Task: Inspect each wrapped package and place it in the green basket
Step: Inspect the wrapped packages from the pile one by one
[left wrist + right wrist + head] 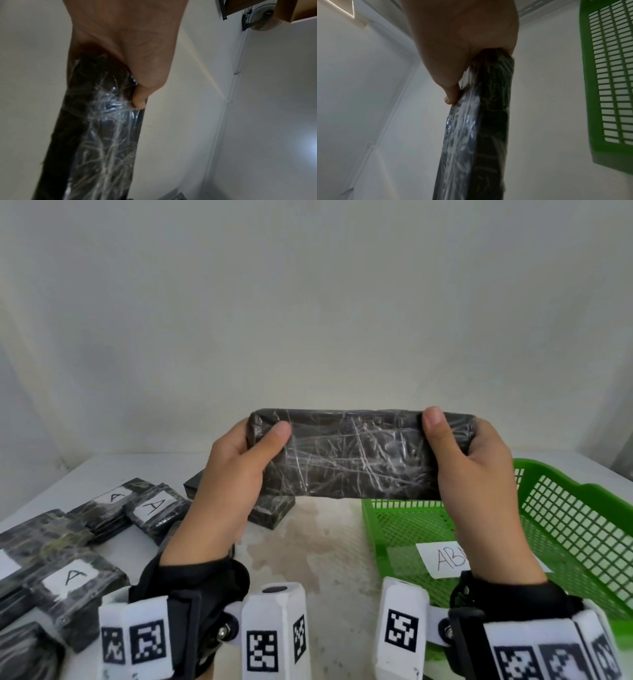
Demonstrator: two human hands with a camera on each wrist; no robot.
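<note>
A long black package (352, 455) wrapped in clear film is held up level in front of the wall, above the table. My left hand (239, 460) grips its left end, thumb on the near face. My right hand (469, 460) grips its right end the same way. The left wrist view shows the package (102, 135) running away from the palm, with a thumb tip on its edge. In the right wrist view the package (479, 128) is seen edge-on under the thumb. The green basket (575, 529) stands on the table at the right, below the package's right end, with a white paper label (445, 558) inside.
Several wrapped black packages (68, 577), some with white labels marked A, lie on the left of the white table (325, 542). One more package (270, 510) lies behind my left hand. A plain wall stands close behind. The basket wall (611, 81) shows at the right.
</note>
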